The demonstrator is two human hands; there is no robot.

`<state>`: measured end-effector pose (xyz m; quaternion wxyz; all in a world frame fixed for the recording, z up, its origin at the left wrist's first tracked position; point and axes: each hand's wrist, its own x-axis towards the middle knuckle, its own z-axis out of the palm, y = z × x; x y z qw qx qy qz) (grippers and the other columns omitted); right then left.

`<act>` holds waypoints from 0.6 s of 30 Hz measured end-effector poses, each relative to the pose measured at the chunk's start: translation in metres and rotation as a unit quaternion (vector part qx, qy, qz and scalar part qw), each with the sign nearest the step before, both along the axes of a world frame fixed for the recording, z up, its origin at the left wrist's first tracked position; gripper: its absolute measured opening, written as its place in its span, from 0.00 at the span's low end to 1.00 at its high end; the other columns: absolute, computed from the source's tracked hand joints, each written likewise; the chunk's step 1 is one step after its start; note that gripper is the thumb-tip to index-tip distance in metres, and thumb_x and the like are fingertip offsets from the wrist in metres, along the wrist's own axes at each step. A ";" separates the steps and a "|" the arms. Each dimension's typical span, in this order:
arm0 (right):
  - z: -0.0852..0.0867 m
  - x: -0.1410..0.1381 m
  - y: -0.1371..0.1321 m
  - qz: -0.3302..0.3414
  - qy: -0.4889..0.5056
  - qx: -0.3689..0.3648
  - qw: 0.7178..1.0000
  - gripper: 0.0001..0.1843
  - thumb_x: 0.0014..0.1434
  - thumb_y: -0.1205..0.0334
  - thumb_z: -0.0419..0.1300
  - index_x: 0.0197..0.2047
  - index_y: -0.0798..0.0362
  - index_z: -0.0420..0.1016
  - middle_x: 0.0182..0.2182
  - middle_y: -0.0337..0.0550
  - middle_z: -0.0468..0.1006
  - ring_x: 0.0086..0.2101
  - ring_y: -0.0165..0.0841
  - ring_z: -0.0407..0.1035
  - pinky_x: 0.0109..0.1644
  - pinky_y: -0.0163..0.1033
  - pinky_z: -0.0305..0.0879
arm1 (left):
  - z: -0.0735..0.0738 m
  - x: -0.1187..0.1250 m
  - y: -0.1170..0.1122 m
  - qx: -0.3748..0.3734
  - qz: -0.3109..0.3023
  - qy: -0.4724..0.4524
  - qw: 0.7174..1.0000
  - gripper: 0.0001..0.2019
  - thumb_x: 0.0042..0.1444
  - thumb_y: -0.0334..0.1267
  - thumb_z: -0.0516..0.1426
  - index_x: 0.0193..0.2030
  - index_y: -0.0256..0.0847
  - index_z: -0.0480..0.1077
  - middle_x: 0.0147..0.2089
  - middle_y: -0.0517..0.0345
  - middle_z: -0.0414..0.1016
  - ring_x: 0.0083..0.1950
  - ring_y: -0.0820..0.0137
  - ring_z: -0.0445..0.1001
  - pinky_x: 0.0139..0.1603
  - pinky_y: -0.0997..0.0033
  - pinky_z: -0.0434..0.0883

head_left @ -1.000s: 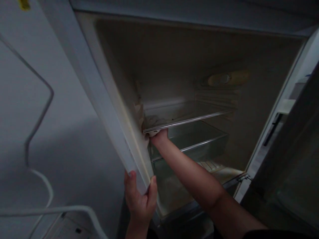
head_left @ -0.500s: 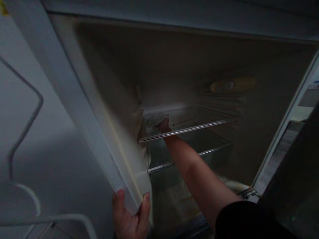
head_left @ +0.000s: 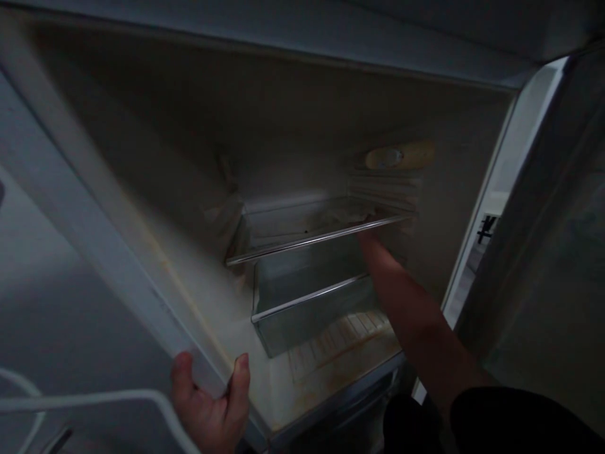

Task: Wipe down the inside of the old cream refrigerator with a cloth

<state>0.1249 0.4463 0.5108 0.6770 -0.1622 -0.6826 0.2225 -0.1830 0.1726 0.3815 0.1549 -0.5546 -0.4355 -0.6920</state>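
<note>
An open fridge [head_left: 142,252] stands before me in dim light. My left hand [head_left: 210,403] is closed around the front edge of its left side wall, thumb inside and fingers outside. My right arm reaches deep inside. At the right part of the upper glass shelf [head_left: 293,236], my right hand [head_left: 369,222] presses a crumpled pale cloth [head_left: 347,215] onto the surface. The shelf's front rim and the dim light partly hide these fingers. Below lies a second glass shelf [head_left: 307,296] with a bright front rim.
A yellowed lamp cover [head_left: 399,155] juts from the right inner wall. Brown stains mark the fridge floor [head_left: 331,378]. The dark door [head_left: 534,252] stands open at right. A pale bent tube [head_left: 94,400] crosses the lower left.
My right hand has swept the cloth from the shelf's back left to its right side. The view has shifted, and my left hand still holds the fridge edge.
</note>
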 end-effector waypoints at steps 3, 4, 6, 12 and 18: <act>-0.014 0.014 -0.040 -0.042 0.038 -0.093 0.994 0.41 0.60 0.30 0.37 0.36 0.48 0.83 0.36 0.55 0.83 0.63 0.50 0.67 0.63 0.60 0.62 | -0.002 -0.001 0.001 0.003 0.010 0.022 1.000 0.26 0.53 0.38 0.69 0.57 0.43 0.67 0.47 0.56 0.75 0.42 0.65 0.78 0.58 0.56 0.77; -0.020 0.019 -0.055 -0.058 0.074 -0.113 0.989 0.43 0.58 0.30 0.36 0.41 0.48 0.85 0.39 0.57 0.83 0.61 0.52 0.69 0.62 0.63 0.63 | -0.004 -0.002 0.002 0.005 0.014 0.025 1.000 0.27 0.53 0.38 0.69 0.58 0.42 0.67 0.47 0.56 0.75 0.42 0.64 0.78 0.58 0.56 0.77; -0.034 0.026 -0.082 -0.072 0.179 -0.130 0.973 0.48 0.58 0.33 0.31 0.50 0.49 0.85 0.44 0.61 0.82 0.60 0.54 0.71 0.60 0.65 0.66 | -0.006 -0.004 0.002 -0.001 0.018 0.027 0.999 0.28 0.53 0.38 0.69 0.59 0.42 0.67 0.46 0.55 0.76 0.43 0.63 0.79 0.57 0.56 0.78; -0.036 -0.042 -0.135 0.132 0.405 -0.163 0.890 0.33 0.63 0.42 0.41 0.56 0.46 0.79 0.43 0.48 0.83 0.52 0.45 0.75 0.66 0.60 0.65 | -0.009 -0.005 0.003 -0.002 0.020 0.015 1.000 0.30 0.52 0.39 0.70 0.61 0.43 0.67 0.48 0.55 0.76 0.47 0.61 0.79 0.60 0.58 0.76; -0.014 -0.188 -0.189 0.381 0.397 -0.308 0.776 0.29 0.66 0.38 0.45 0.48 0.47 0.79 0.36 0.42 0.83 0.48 0.40 0.77 0.64 0.54 0.69 | -0.007 -0.005 0.001 -0.021 0.006 -0.005 1.000 0.35 0.51 0.43 0.69 0.63 0.41 0.64 0.50 0.51 0.78 0.43 0.61 0.80 0.52 0.58 0.79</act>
